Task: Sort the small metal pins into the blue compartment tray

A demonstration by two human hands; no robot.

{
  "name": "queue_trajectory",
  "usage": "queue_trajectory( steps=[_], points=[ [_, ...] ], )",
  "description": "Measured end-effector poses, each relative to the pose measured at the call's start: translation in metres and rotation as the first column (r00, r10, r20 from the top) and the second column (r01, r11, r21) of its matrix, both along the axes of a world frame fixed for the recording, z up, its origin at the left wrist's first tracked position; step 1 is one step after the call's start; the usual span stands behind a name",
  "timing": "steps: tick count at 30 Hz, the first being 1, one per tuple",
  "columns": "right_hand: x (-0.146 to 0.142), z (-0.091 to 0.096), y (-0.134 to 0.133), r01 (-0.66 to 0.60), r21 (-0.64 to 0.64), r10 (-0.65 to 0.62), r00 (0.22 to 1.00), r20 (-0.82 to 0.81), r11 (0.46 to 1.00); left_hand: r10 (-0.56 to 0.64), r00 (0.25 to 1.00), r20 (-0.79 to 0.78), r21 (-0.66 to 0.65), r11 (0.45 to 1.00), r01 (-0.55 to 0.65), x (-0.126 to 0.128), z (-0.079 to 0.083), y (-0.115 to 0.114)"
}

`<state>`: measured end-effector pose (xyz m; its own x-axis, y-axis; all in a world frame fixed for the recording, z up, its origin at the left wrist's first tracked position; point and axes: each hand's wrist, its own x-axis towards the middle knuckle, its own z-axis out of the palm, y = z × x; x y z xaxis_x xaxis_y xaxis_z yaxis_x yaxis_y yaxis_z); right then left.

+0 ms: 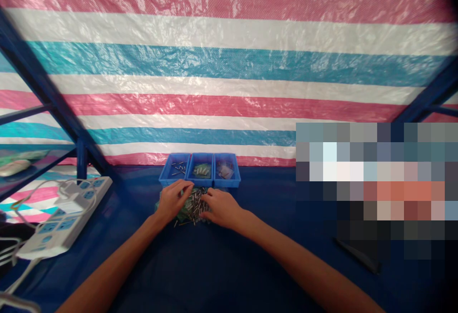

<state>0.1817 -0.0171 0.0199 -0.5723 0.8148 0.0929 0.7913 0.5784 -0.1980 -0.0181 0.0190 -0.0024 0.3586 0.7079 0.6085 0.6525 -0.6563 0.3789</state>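
A pile of small, thin metal pieces, which look like screws or pins, lies on a crumpled green plastic bag. At the pile's left edge is my left hand, its thumb and fingertips pinched together; whatever is between them is too small to make out. My right hand touches the right side of the pile with thumb and fingers apart. Just behind stand three joined blue bins: the left bin has a few thin metal pieces, the middle bin a pale greenish packet, the right bin a whitish packet.
A white power strip with cables and a plugged-in adapter lies at the left. Blue frame bars rise on both sides before a striped plastic sheet. On the right, a dark flat object lies near a pixelated area.
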Motion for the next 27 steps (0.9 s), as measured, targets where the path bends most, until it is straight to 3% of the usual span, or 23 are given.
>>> queue_trajectory(
  steps=[27],
  points=[
    [-0.0019,-0.0022,0.0021,0.112,0.085,-0.111,0.994,-0.015,0.99,-0.015,1.0,-0.018,-0.036,0.999,0.015,-0.001,-0.0031,0.0003]
  ],
)
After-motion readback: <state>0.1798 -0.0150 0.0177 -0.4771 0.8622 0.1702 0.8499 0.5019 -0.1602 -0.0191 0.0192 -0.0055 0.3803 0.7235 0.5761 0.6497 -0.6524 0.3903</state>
